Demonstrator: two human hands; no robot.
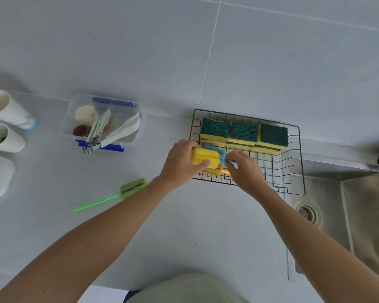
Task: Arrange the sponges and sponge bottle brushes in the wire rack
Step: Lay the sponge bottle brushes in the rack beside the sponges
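Observation:
A black wire rack [293,154] stands on the counter beside the sink. Along its back sit three stacks of yellow sponges with green scouring tops [243,133]. My left hand [179,162] grips the yellow sponge head of a bottle brush [204,158] at the rack's left front edge. My right hand [246,171] pinches the blue handle of a blue sponge brush [214,149] that lies beside the yellow one. A further pale yellow brush [214,171] lies under them in the rack. A green sponge bottle brush [123,192] rests on the counter to the left.
A clear plastic box with blue clips [101,122] holds tongs and small cups at the back left. Three white cups [2,125] lie at the far left. A steel sink [359,206] with a drain is to the right. A tiled wall rises behind.

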